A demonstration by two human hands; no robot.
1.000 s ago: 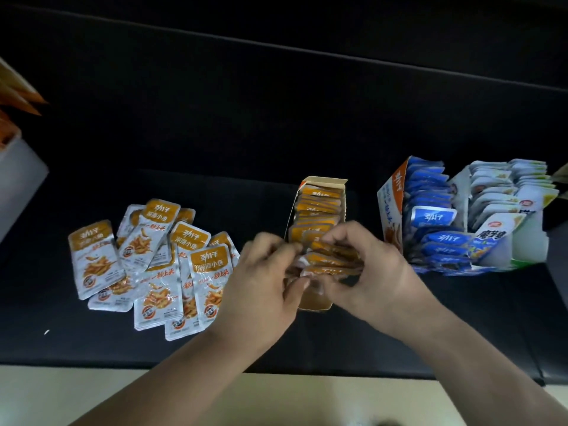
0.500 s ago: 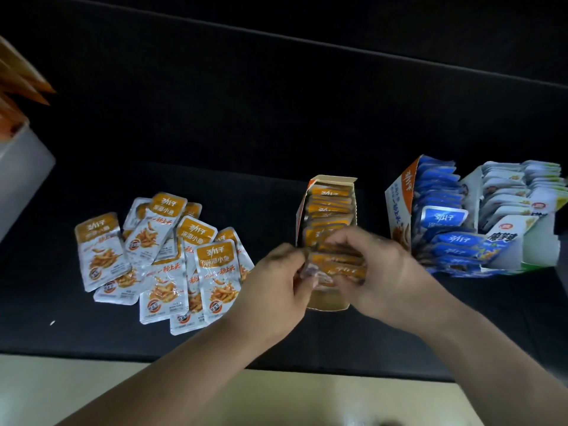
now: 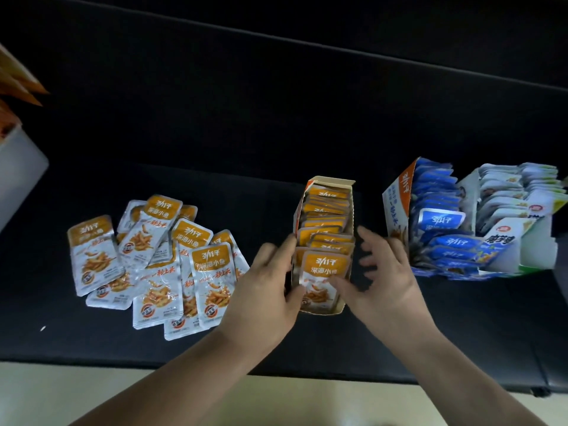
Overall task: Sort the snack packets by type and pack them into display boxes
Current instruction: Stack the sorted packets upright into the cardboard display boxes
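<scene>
Where the black table surface [image 3: 246,124] fills the middle of the frame, an orange display box [image 3: 332,181] is seen just right of centre, its long side running up the picture. It is packed with a row of orange snack packets [image 3: 325,210] set on edge one behind another. The nearest packet [image 3: 324,270] is tilted face-up toward the camera at the lower end of the box. The left hand [image 3: 264,293] is laid against the box's left wall, its fingers fairly straight and close together along the cardboard, while its thumb is placed at the lower left corner of the nearest packet; no clasp is formed. The right hand [image 3: 387,281] is held at the box's right side with its fingers spread apart and blurred, its thumb set on the lower right part of the same packet, and nothing is gripped by it. A loose pile of orange packets [image 3: 153,259] is spread flat and overlapping at centre left, near the left hand and apart from the box. At the right, a blue display box [image 3: 396,207] is filled with blue packets [image 3: 436,192], and just beside it, further right, a white and green box [image 3: 538,253] is filled with pale packets [image 3: 504,192]. A translucent container [image 3: 18,170] is cut off by the left edge, and a pale floor [image 3: 92,395] is shown along the bottom.
</scene>
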